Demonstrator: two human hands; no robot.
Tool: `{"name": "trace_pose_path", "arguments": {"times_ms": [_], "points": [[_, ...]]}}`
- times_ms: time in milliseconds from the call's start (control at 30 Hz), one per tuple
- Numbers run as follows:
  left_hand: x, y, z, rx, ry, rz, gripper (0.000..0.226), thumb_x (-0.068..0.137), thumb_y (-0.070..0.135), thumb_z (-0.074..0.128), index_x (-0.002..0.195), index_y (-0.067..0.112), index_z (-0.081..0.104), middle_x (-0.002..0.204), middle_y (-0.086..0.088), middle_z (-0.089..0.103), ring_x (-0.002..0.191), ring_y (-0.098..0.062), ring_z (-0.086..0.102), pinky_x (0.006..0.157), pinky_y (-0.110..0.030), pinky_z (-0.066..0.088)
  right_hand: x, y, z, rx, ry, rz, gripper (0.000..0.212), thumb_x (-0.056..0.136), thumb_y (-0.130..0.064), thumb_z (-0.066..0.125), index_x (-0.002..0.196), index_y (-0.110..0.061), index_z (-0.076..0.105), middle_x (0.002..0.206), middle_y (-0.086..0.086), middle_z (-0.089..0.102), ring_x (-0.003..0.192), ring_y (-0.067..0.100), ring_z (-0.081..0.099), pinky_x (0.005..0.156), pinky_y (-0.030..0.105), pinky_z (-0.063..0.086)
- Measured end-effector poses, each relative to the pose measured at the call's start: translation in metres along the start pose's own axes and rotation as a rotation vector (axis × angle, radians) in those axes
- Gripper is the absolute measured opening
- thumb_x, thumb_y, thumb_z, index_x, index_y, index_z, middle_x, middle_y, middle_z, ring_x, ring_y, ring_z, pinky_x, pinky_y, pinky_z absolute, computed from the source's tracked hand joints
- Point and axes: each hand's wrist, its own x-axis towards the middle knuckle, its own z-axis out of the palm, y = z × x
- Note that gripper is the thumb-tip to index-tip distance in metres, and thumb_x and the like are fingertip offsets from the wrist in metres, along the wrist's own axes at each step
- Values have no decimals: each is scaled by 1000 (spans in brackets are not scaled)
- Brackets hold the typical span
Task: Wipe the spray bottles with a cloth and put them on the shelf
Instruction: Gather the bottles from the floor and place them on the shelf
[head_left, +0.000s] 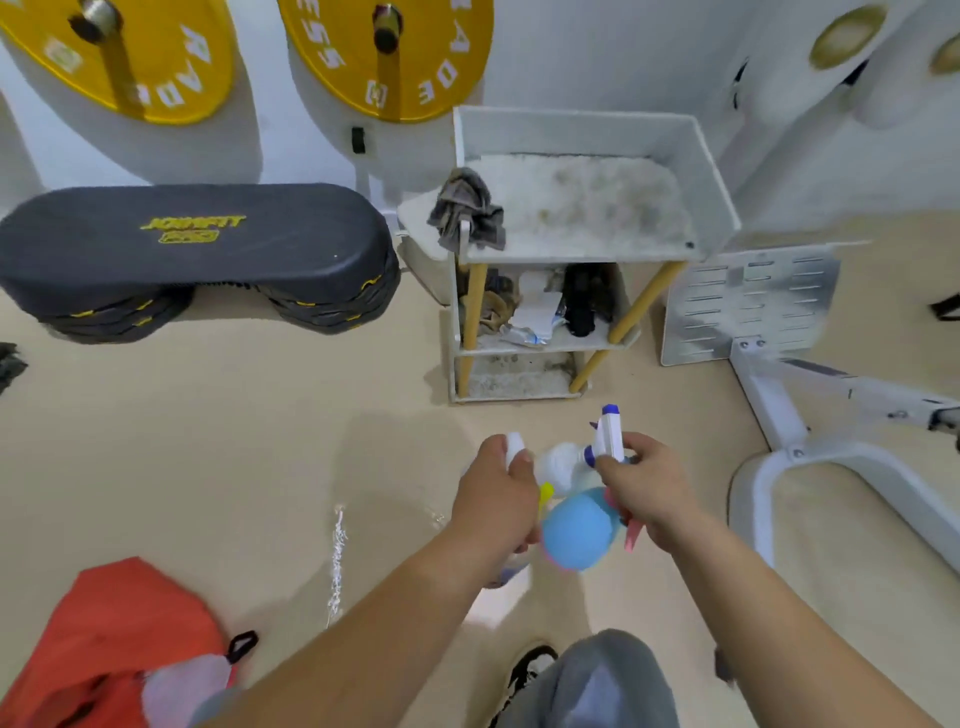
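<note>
Beige floor (260, 467), blue spray bottle (576, 530), possibly pink-triggered

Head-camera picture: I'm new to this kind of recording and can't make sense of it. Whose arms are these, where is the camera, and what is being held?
There is no machine here. The single picture comes from a wide-angle camera worn on a person's head, looking forward and down, so the two bare arms are that person's own. The left hand grips a white-topped bottle. The right hand grips a white-and-blue sprayer. A blue bottle hangs between the hands, seemingly from the right one. Ahead on the floor stands a white shelf, with a grey cloth draped over its top corner. To the left lies a black step platform, and an orange bag is at lower left.
</note>
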Motion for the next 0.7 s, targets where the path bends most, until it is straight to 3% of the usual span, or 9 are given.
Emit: {"name": "trace_pose_path", "arguments": {"times_ms": [67, 167, 300, 433, 567, 700], "points": [[-30, 49, 3, 52, -4, 2, 42, 109, 41, 38, 151, 36, 40, 121, -10, 64, 53, -21, 59, 43, -23, 42, -28, -43, -39, 30, -50, -32, 18, 91, -20, 64, 104, -33, 69, 73, 11, 60, 49, 24, 52, 38, 29, 45], [-72, 113, 15, 81, 48, 10, 42, 109, 41, 37, 151, 36, 41, 116, -10, 65, 52, -19, 59, 44, -23, 43, -61, -88, -97, 78, -122, -88, 27, 93, -17, 60, 98, -42, 67, 71, 10, 58, 52, 23, 51, 42, 29, 43], [-102, 173, 41, 73, 115, 3, 38, 110, 38, 37, 146, 33, 46, 104, -5, 64, 52, -19, 57, 45, -23, 42, -74, -119, -151, 82, -138, -141, 30, 90, -21, 61, 115, -38, 68, 78, 2, 66, 65, 20, 60, 58, 32, 47], [-112, 212, 55, 76, 91, 31, 30, 110, 34, 39, 137, 29, 51, 97, -4, 63, 58, -20, 57, 48, -25, 45, -59, -141, -182, 121, -122, -129, 33, 91, -26, 66, 122, -37, 65, 93, 2, 64, 76, 23, 63, 62, 34, 48], [-112, 246, 59, 94, 51, 115, 23, 100, 20, 58, 120, 32, 56, 95, -8, 63, 60, -21, 53, 54, -29, 46, -45, -162, -212, 177, -89, -112, 34, 89, -25, 70, 122, -33, 68, 88, 3, 62, 67, 23, 58, 57, 32, 46], [-98, 282, 63, 234, 27, 229, 28, 98, 18, 43, 114, 34, 58, 85, -5, 61, 63, -21, 51, 60, -33, 47, -33, -192, -244, 227, -80, -102, 34, 89, -22, 72, 122, -28, 69, 82, 9, 60, 55, 22, 50, 50, 30, 43]]}}
